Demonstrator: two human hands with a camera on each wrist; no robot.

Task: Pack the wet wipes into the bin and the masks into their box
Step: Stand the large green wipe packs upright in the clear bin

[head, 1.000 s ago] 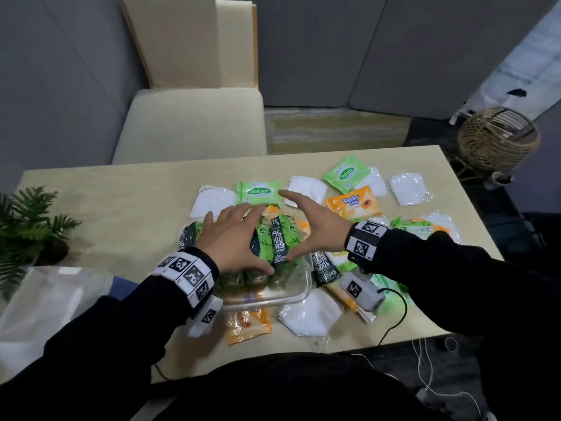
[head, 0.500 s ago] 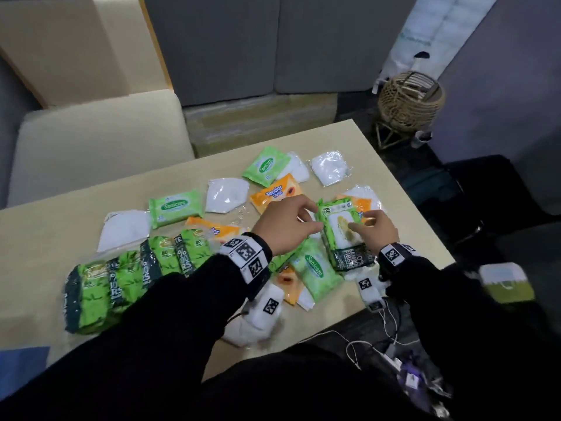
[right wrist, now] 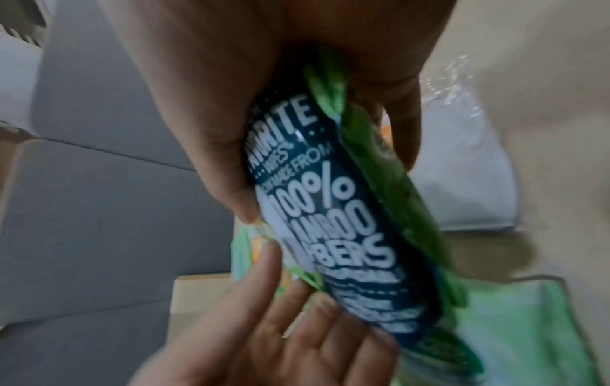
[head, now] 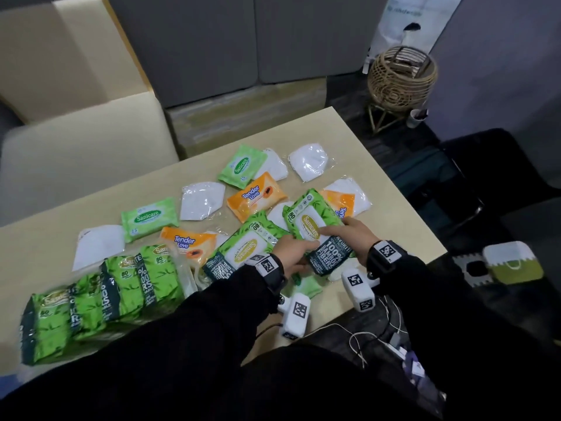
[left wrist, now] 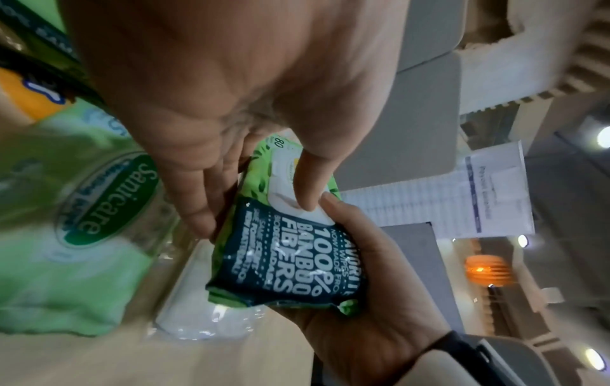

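A green Sanicare 80-count wet wipes pack (head: 309,220) is held tilted near the table's right front. My right hand (head: 334,235) grips its dark lower end (right wrist: 330,222), thumb on top and fingers behind. My left hand (head: 306,249) pinches the same pack (left wrist: 290,261), thumb on its white label and fingers along its edge. A second large green pack (head: 243,250) lies beside my left wrist. The clear bin (head: 188,278) at front left holds several green packs (head: 100,296). Bagged white masks (head: 202,200) lie scattered among small green and orange wipes packs.
More masks (head: 309,161) and an orange Tender Love pack (head: 255,197) lie mid-table. The table's right edge (head: 425,226) is close to my right wrist. A white and green box (head: 513,262) sits on the floor to the right, and a wicker basket (head: 400,77) farther back.
Both hands left the bin and moved right. The right hand took hold of a large green pack and raised it; the left hand has now closed on the same pack.
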